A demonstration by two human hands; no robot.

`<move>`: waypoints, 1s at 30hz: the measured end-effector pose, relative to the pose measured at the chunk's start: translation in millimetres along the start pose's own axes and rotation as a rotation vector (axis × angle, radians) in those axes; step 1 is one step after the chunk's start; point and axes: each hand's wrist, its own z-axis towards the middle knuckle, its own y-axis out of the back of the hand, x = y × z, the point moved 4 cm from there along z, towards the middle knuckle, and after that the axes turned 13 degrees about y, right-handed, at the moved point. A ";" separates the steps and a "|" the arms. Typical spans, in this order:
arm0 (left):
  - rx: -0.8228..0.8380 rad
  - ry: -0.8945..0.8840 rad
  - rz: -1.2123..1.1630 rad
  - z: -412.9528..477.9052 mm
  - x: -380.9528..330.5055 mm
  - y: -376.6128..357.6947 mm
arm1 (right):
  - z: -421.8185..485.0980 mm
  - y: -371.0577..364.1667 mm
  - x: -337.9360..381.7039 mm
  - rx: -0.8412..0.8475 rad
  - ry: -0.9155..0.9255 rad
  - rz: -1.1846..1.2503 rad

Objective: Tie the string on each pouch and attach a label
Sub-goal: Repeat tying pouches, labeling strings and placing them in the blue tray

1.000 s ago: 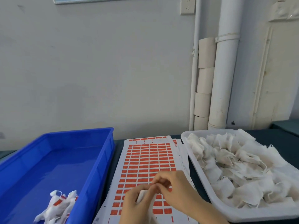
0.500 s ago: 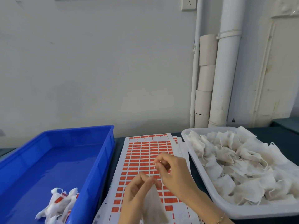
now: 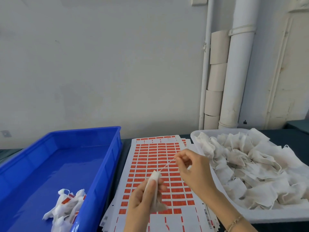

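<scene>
My left hand [image 3: 143, 196] grips a small white pouch [image 3: 154, 190] by its gathered neck above the label sheets. A thin white string [image 3: 167, 164] runs taut from the pouch's top up to the right. My right hand [image 3: 190, 168] pinches the far end of that string between thumb and forefinger. Under both hands lies a stack of label sheets [image 3: 155, 158] with rows of red-orange stickers.
A blue bin [image 3: 103, 164] on the left holds a few tied, labelled pouches [image 3: 66, 206] in its near corner. A white tray [image 3: 197, 144] on the right is heaped with loose pouches [image 3: 254, 166]. White pipes and the wall stand behind the dark table.
My right hand has drawn away up and to the right, pulling the string out taut. The left hand has lifted the pouch's neck into view.
</scene>
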 end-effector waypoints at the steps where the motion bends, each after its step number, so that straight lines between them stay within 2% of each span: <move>1: -0.022 -0.025 -0.017 0.2 -1.8 1.9 | -5.7 -1.3 -2.0 0.041 -0.012 -0.025; 4: -0.052 -0.103 0.037 -2.0 -9.0 2.1 | -31.8 -15.0 -3.9 0.215 -0.066 -0.064; 7: -0.139 -0.172 0.205 -1.7 -6.1 1.7 | -55.1 -29.0 4.4 0.346 -0.148 -0.026; 11: -0.319 -0.253 0.487 -1.1 7.7 1.0 | -63.2 -31.2 18.3 0.362 -0.236 0.084; 17: -0.333 -0.501 0.671 -4.6 0.2 -2.4 | -57.3 -24.6 33.4 0.309 -0.371 0.439; 20: -0.339 -0.470 0.531 -6.3 1.3 -2.5 | -56.3 -25.2 38.5 0.269 -0.330 0.499; 23: -0.284 -0.299 0.233 -6.3 2.7 -5.7 | -57.5 -20.8 38.3 0.098 -0.210 0.341; 25: -0.321 -0.177 0.066 -4.2 4.0 -3.7 | -57.1 -15.7 36.3 -0.028 -0.151 0.246; 27: -0.285 -0.076 -0.044 -1.0 5.9 -2.4 | -56.0 -18.7 33.0 -0.033 -0.173 0.276; 30: -0.188 -0.047 0.001 -0.4 4.6 -5.1 | -53.8 -30.9 26.8 0.039 -0.314 0.502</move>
